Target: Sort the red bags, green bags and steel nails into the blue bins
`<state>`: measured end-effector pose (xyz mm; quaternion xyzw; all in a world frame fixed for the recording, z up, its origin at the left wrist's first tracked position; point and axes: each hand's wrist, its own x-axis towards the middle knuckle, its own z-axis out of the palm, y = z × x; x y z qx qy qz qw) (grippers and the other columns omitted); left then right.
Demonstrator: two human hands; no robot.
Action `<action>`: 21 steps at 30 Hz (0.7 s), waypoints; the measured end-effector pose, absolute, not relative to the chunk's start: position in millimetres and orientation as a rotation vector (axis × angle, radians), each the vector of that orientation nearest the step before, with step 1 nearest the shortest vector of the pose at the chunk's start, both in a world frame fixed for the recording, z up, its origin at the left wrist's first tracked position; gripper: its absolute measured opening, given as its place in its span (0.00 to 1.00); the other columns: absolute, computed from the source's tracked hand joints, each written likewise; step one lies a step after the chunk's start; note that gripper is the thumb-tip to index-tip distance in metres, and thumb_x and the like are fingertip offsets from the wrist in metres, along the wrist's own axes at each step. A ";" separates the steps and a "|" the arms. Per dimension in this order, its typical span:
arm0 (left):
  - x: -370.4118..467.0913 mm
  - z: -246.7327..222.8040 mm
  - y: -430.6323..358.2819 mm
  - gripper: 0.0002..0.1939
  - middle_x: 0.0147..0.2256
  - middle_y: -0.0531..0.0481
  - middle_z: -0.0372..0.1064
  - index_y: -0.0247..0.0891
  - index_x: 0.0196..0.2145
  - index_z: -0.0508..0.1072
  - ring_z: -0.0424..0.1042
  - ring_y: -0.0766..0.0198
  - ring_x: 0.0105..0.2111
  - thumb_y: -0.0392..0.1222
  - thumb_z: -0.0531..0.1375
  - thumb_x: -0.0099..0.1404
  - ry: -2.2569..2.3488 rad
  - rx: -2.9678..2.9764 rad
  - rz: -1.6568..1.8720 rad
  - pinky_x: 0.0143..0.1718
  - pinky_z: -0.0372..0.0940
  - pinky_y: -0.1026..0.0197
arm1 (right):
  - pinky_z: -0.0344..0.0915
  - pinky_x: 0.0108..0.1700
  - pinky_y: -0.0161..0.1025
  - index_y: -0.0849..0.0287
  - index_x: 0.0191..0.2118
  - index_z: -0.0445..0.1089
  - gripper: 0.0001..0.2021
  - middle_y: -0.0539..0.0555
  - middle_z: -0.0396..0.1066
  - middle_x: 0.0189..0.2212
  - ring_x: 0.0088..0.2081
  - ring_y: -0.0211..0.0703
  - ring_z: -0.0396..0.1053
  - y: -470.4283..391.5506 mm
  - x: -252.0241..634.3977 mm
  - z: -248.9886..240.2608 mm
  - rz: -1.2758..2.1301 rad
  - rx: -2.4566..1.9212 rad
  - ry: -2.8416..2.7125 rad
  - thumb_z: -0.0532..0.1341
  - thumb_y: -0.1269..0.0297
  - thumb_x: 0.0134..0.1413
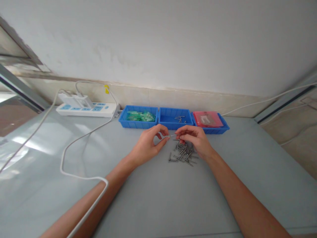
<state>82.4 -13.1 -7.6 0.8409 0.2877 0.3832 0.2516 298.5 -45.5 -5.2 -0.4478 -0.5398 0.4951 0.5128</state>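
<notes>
Above the pile, my right hand (195, 137) pinches a thin metal screw (175, 135) between thumb and fingers, pointing left. Facing it, my left hand (150, 142) is closed in a pinch at the screw's left end, on a small pale piece (169, 136) too small to make out clearly. Beneath my right hand lies a loose heap of metal screws (184, 153) on the grey table. Just beyond my hands stands the middle blue bin (173, 125), with a few screws (180, 118) inside.
Left of it, another blue bin (137, 124) holds green translucent pieces (141, 116). The right blue bin (218, 130) carries red plastic packets (207, 119). A white power strip (99, 113) with plugged chargers sits back left. A white cable (74, 142) loops across the table over my left forearm.
</notes>
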 end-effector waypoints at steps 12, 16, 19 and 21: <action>80.8 -14.4 -12.1 0.14 0.51 0.40 0.74 0.35 0.51 0.75 0.69 0.53 0.53 0.40 0.54 0.75 0.615 2.741 0.679 0.58 0.66 0.47 | 0.63 0.27 0.37 0.55 0.38 0.80 0.13 0.52 0.81 0.33 0.24 0.37 0.68 -40.5 304.8 -7.3 0.884 -1.162 -1.158 0.64 0.68 0.44; 80.8 -14.2 -14.0 0.16 0.54 0.41 0.73 0.36 0.54 0.75 0.68 0.53 0.55 0.42 0.53 0.76 0.600 2.750 0.656 0.60 0.65 0.46 | 0.64 0.27 0.37 0.55 0.42 0.80 0.15 0.53 0.81 0.37 0.25 0.36 0.68 -39.7 305.3 -6.7 0.851 -1.173 -1.150 0.64 0.68 0.44; 81.5 -16.0 -14.8 0.17 0.55 0.42 0.73 0.37 0.54 0.75 0.66 0.52 0.57 0.43 0.52 0.77 0.586 2.770 0.636 0.60 0.64 0.45 | 0.66 0.28 0.38 0.55 0.46 0.79 0.19 0.56 0.81 0.43 0.26 0.37 0.70 -41.6 304.8 -6.5 0.834 -1.201 -1.176 0.64 0.68 0.45; 82.3 -17.7 -15.0 0.17 0.55 0.43 0.73 0.36 0.54 0.75 0.65 0.51 0.57 0.43 0.51 0.77 0.581 2.782 0.632 0.61 0.64 0.45 | 0.68 0.29 0.39 0.54 0.50 0.78 0.22 0.57 0.80 0.47 0.27 0.38 0.72 -42.5 304.4 -7.0 0.808 -1.214 -1.211 0.64 0.67 0.46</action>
